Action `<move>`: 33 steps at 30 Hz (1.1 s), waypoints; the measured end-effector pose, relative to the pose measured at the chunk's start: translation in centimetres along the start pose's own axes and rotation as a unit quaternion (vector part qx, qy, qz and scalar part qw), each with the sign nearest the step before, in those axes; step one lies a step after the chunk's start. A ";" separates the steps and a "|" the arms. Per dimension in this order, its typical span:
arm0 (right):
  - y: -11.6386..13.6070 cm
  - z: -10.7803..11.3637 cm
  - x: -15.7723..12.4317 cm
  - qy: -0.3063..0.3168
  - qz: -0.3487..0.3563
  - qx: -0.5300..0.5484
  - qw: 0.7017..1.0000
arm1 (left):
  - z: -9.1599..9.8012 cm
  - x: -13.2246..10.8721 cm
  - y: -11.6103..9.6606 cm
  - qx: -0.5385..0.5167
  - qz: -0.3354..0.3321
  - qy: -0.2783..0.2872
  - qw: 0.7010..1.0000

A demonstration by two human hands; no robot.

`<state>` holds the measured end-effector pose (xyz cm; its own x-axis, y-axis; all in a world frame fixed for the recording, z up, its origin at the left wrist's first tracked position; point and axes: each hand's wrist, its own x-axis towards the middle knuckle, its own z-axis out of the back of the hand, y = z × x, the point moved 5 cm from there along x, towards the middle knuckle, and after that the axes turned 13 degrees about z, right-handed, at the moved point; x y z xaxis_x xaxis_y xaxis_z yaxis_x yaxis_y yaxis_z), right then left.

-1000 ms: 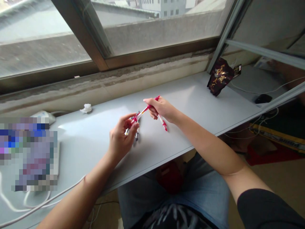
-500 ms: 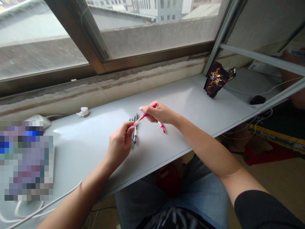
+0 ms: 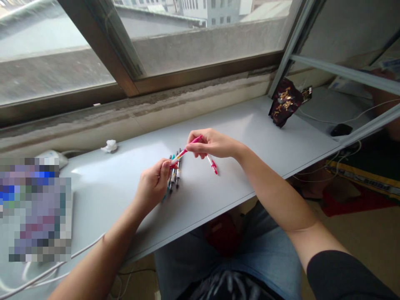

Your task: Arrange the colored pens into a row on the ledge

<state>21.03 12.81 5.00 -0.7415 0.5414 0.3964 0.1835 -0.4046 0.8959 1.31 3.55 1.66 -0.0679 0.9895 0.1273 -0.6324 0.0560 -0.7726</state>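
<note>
My right hand pinches the upper end of a pink pen above the grey table. My left hand is closed round the pen's lower tip. Under the left fingers several dark and teal pens lie side by side on the table. Another pink pen lies on the table just below my right hand.
A crumpled white scrap sits at the back left. A dark snack bag leans by the window frame on the right, with a black mouse beyond. White cables and a blurred patch lie at the left. My knees are under the table edge.
My left hand has shifted slightly down and left along the pink pen's tip. My right hand has lifted a little. The pens on the table stay put.
</note>
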 end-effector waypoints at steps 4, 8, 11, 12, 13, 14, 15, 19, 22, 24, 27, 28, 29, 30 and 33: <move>-0.3 0.6 0.0 -0.028 -0.008 -0.044 0.999 | 0.1 0.1 0.0 0.044 0.001 -0.025 0.999; 0.2 1.2 0.0 -0.047 0.013 -0.075 0.996 | 0.3 0.3 0.3 0.062 0.010 -0.043 0.997; -0.2 1.6 -0.2 -0.062 -0.033 -0.110 0.991 | 0.5 0.4 0.3 0.076 0.008 -0.053 0.996; -0.2 1.7 -0.3 -0.061 -0.034 -0.117 0.991 | 0.5 0.4 0.3 0.080 0.007 -0.054 0.995; -0.1 1.7 -0.3 -0.057 -0.024 -0.118 0.991 | 0.5 0.5 0.3 0.083 0.007 -0.054 0.995; 0.0 1.6 -0.3 -0.054 -0.008 -0.117 0.992 | 0.5 0.5 0.3 0.085 0.008 -0.054 0.995; 0.2 1.6 -0.3 -0.055 0.007 -0.115 0.992 | 0.4 0.5 0.3 0.086 0.010 -0.052 0.995; 0.0 1.7 -0.4 -0.086 -0.023 -0.138 0.986 | 0.3 0.5 0.2 0.079 0.013 -0.046 0.996; -0.3 1.7 -0.4 -0.095 -0.032 -0.111 0.989 | 0.3 0.4 0.0 0.076 0.008 -0.045 0.996; -0.2 1.7 -0.2 -0.105 -0.001 -0.059 0.993 | 0.3 0.5 -0.1 0.072 0.005 -0.034 0.997; 0.2 2.0 -0.1 -0.125 0.037 0.012 0.991 | 0.0 0.4 -0.2 0.069 -0.007 -0.003 0.998; 0.3 2.0 -0.1 -0.127 0.040 0.032 0.991 | 0.0 0.4 -0.3 0.071 -0.012 0.007 0.997; 0.3 2.0 -0.1 -0.127 0.040 0.050 0.990 | -0.1 0.3 -0.3 0.073 -0.017 0.014 0.997; 0.4 1.9 -0.1 -0.125 0.037 0.064 0.989 | -0.2 0.2 -0.4 0.077 -0.021 0.018 0.997; 0.3 1.7 -0.2 -0.124 0.048 0.093 0.987 | -0.3 0.0 -0.7 0.079 -0.034 0.019 0.996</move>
<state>22.33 13.85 5.59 -0.5377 0.6803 0.4981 0.3774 -0.3341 0.8637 1.99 3.53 2.07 0.0074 0.9886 0.1507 -0.7483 0.1054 -0.6549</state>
